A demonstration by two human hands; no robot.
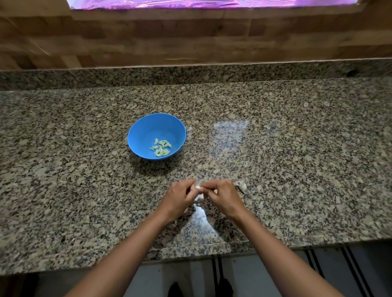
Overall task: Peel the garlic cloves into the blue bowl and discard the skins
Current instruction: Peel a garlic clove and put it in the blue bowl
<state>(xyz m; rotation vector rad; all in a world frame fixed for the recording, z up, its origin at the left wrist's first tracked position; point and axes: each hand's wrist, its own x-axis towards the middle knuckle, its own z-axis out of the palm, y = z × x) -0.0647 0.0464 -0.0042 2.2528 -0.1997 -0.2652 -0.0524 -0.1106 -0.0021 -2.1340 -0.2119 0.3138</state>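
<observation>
Clove [198,189]: pinched between both hands, near the surface [305,156] edge.
Left hand [179,197], right hand [221,196]: fingers curled, pinching clove.
Handling: light, likely slippery — grip ends; papery skin.
Blue bowl [145,126]: far left — peeled cloves [160,147] inside.

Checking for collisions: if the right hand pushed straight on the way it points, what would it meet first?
The left hand, right across the clove both pinch. Beyond, the line from the right hand seems to head for the bowl, though depth is unclear.
</observation>
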